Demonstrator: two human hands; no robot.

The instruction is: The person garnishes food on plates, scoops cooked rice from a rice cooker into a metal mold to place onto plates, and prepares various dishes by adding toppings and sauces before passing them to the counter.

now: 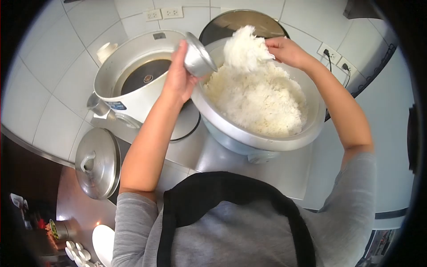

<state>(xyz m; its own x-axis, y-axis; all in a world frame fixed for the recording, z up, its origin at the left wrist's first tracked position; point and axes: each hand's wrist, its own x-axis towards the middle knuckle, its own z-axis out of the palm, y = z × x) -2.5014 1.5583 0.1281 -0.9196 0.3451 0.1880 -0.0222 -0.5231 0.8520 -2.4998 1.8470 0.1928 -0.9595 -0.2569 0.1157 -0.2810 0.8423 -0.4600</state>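
Wide, smooth-rimmed pot: fluffy white rice inside. Ragged clump above rice, underside hard to read. Left hand: fingers curled round shiny metal bowl, partly hidden. Right hand: fingers bent together beside clump, grip hidden.

The left hand tilts a metal bowl beside a large pot heaped with white rice. The right hand is at a raised mound of rice above the heap. An open rice cooker stands left of the pot.
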